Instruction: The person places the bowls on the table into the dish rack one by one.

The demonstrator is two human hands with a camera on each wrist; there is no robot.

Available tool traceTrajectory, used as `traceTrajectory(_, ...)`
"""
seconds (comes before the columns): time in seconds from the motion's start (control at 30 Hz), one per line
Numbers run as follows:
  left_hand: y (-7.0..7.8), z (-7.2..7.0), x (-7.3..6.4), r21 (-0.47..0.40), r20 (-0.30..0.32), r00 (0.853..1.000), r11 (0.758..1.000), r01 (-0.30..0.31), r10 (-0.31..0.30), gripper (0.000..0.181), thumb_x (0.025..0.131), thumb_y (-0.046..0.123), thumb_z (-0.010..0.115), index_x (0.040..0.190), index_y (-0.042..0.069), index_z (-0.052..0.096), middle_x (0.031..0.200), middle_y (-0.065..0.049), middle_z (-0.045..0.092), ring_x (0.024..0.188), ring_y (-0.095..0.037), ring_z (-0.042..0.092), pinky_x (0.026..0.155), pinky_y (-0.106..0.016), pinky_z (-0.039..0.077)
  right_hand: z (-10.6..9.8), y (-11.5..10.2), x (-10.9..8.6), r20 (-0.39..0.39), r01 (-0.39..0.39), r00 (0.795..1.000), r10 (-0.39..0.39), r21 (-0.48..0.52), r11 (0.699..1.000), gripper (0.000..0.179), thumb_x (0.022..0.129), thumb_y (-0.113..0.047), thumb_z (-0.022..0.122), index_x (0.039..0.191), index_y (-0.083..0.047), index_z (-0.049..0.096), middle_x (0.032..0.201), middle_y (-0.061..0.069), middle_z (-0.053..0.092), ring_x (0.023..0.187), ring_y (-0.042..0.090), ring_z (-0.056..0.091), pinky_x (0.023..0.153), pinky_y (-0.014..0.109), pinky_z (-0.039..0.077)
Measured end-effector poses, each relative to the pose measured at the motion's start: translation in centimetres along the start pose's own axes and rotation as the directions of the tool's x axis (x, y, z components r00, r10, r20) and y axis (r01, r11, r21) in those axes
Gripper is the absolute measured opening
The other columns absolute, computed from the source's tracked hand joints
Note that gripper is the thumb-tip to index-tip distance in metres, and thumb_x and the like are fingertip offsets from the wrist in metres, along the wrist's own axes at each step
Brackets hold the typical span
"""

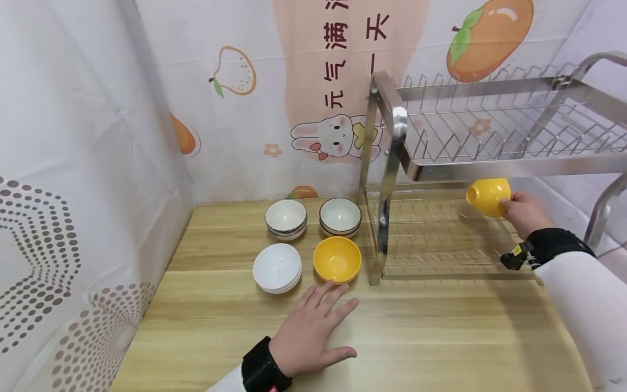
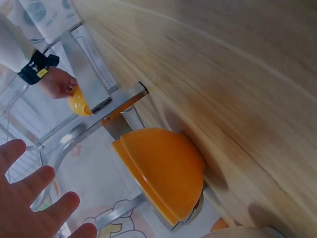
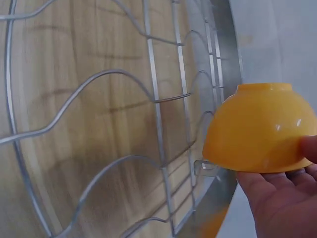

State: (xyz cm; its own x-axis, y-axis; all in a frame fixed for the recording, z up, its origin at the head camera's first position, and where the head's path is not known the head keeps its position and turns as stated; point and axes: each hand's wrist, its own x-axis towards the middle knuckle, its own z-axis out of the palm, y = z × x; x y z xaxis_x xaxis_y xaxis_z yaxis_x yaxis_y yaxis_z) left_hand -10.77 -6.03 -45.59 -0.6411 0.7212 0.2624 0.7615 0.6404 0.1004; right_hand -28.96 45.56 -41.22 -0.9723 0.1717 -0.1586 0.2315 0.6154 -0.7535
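My right hand (image 1: 528, 213) grips a yellow bowl (image 1: 488, 197) by its rim, inside the lower level of the metal dish rack (image 1: 388, 218). The bowl is tipped on its side, its base facing left. In the right wrist view, thumb and fingers pinch the rim of this bowl (image 3: 262, 129) beside the rack's wires (image 3: 153, 74). My left hand (image 1: 311, 329) is spread over the wooden table, fingers straight, fingertips right at the front of a yellow bowl stack (image 1: 337, 258). The left wrist view shows two nested bowls in that stack (image 2: 163, 168).
Left of the rack stand white bowls (image 1: 277, 267), dark-rimmed bowls (image 1: 286, 216) and brown-rimmed bowls (image 1: 340, 215), each nested in a stack. The rack's upper wire shelf (image 1: 490, 130) overhangs the right hand. A printed curtain (image 1: 235, 136) hangs behind the table (image 1: 206, 305).
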Motion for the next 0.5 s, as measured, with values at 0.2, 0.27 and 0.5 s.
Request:
traceTrajectory(0.2,0.0,0.3,0.4,0.01,0.018,1.0,1.0,-0.003,0.003,0.083,0.088,0.072,0.052,0.155,0.028,0.031,0.161,-0.001,0.028,0.147,-0.029,0.026,0.115,-0.053,0.027,-0.1,0.9,-0.4,-0.04,-0.016,0.999,0.012,-0.095,0.995,0.056,0.107,-0.025,0.03,0.137,0.022,0.027,0.135,0.043,0.033,0.115,0.053,0.037,0.098,0.067,0.032)
traceTrajectory(0.27,0.1,0.4,0.5,0.019,0.019,1.0,1.0,-0.007,0.006,0.083,0.088,0.073,0.049,0.156,0.029,0.03,0.16,-0.001,0.029,0.147,-0.028,0.026,0.116,-0.053,0.026,-0.2,1.1,-0.5,-0.056,-0.016,0.998,0.01,-0.118,0.993,0.054,0.107,-0.023,0.03,0.136,0.022,0.028,0.134,0.044,0.034,0.115,0.054,0.037,0.096,0.066,0.032)
traceTrajectory(0.5,0.2,0.4,0.4,0.006,0.028,1.0,1.0,0.006,-0.006,0.085,0.087,0.072,0.053,0.156,0.028,0.03,0.16,-0.001,0.028,0.146,-0.029,0.027,0.116,-0.053,0.025,-0.6,1.4,-0.9,-0.071,-0.014,0.997,0.002,-0.161,0.987,0.052,0.106,-0.024,0.03,0.132,0.021,0.031,0.13,0.043,0.036,0.112,0.055,0.038,0.092,0.066,0.034)
